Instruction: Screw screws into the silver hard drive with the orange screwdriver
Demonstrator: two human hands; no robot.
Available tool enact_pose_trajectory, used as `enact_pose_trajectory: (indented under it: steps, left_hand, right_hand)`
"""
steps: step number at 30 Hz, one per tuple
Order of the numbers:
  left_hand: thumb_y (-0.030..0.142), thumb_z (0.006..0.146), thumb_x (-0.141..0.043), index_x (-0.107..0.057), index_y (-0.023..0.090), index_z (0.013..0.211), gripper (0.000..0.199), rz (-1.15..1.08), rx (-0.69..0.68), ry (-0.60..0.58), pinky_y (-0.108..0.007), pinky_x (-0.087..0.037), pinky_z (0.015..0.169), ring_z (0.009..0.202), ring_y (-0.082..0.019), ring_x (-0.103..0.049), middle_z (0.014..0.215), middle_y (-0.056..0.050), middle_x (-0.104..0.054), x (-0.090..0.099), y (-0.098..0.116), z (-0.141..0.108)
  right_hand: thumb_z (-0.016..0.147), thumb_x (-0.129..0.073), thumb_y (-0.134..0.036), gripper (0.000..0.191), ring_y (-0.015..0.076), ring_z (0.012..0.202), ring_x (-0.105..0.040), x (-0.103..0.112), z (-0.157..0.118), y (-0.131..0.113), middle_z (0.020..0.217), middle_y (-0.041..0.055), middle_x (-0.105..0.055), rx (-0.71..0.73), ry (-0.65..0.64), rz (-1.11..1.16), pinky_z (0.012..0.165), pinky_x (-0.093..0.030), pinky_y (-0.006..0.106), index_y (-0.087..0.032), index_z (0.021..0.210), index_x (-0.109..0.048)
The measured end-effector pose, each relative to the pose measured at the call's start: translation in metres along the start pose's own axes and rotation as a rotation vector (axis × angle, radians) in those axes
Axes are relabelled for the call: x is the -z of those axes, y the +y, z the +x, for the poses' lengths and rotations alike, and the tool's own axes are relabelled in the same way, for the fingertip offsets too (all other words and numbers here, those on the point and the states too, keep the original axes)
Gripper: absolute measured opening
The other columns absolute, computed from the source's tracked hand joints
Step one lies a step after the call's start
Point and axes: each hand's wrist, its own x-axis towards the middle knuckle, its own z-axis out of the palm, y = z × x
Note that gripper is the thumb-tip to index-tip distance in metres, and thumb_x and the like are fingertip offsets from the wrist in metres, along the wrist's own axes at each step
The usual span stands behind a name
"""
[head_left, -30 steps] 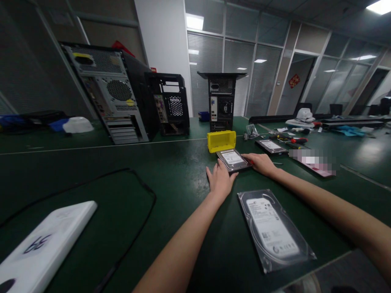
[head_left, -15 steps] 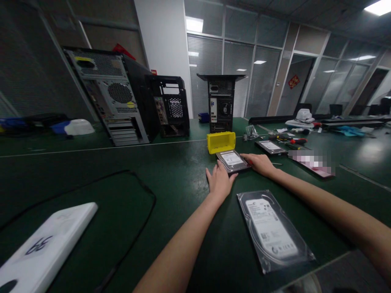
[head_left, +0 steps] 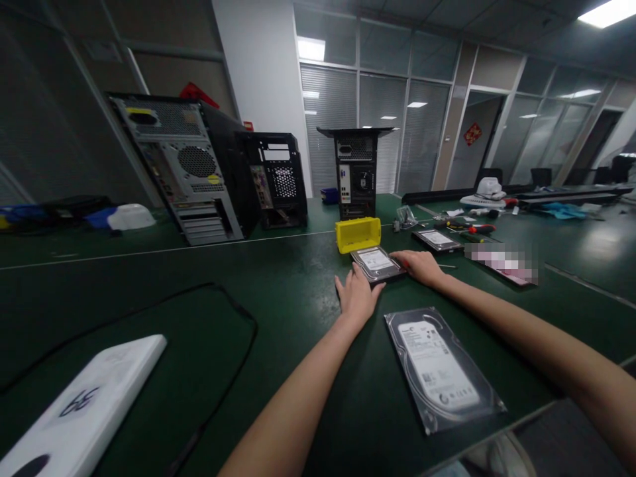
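Observation:
A hard drive with a white label lies flat on the green tabletop, against the front of an open yellow plastic case. My left hand rests at its near left edge, fingers spread, with a fingertip touching the drive. At the drive's right edge is my right hand, fingers curled. Something small and red shows under its fingertips, and a thin metal rod shows just beyond the hand. Whether the two belong together is hidden. Nearer to me lies another hard drive in a clear bag.
Computer cases stand at the back left, and another tower behind the yellow case. A third drive, screwdrivers and a pink blurred item lie right. At left are a white box and black cable.
The view has shifted slightly. Both hands and the hard drive keep the same places relative to each other.

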Motion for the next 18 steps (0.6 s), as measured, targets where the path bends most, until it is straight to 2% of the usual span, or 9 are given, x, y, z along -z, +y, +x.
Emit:
enact_pose_trajectory:
  steps: [5, 13, 18]
  left_hand:
    - [0.046, 0.09, -0.053, -0.027, 0.0, 0.145, 0.076, -0.002, -0.001, -0.005, -0.053, -0.021, 0.115, 0.136, -0.03, -0.041, 0.141, -0.026, -0.048, 0.0032, 0.0009, -0.0016]
    - [0.045, 0.09, -0.053, -0.028, 0.002, 0.145, 0.074, -0.003, -0.006, 0.003, -0.054, -0.02, 0.115, 0.135, -0.03, -0.042, 0.143, -0.026, -0.045, 0.0004, 0.0001, 0.0003]
    - [0.046, 0.089, -0.054, -0.029, 0.002, 0.144, 0.075, -0.01, -0.001, 0.007, -0.053, -0.021, 0.115, 0.135, -0.03, -0.042, 0.142, -0.026, -0.046, -0.0006, -0.0002, 0.0006]
  right_hand:
    - [0.089, -0.048, -0.022, 0.043, 0.0215, 0.112, -0.063, -0.0026, -0.0001, 0.0013, 0.129, 0.0032, -0.063, -0.007, 0.004, 0.0, 0.085, -0.049, 0.029, -0.026, 0.132, -0.053]
    - [0.091, -0.046, -0.021, 0.049, 0.0211, 0.11, -0.064, 0.0018, -0.0003, -0.0021, 0.131, 0.0057, -0.062, -0.025, -0.009, -0.038, 0.086, -0.049, 0.03, -0.025, 0.14, -0.046]
    - [0.09, -0.046, -0.018, 0.05, 0.0217, 0.111, -0.063, 0.0016, -0.0013, -0.0017, 0.13, 0.0047, -0.062, 0.016, -0.023, -0.033, 0.085, -0.05, 0.029, -0.026, 0.138, -0.049]
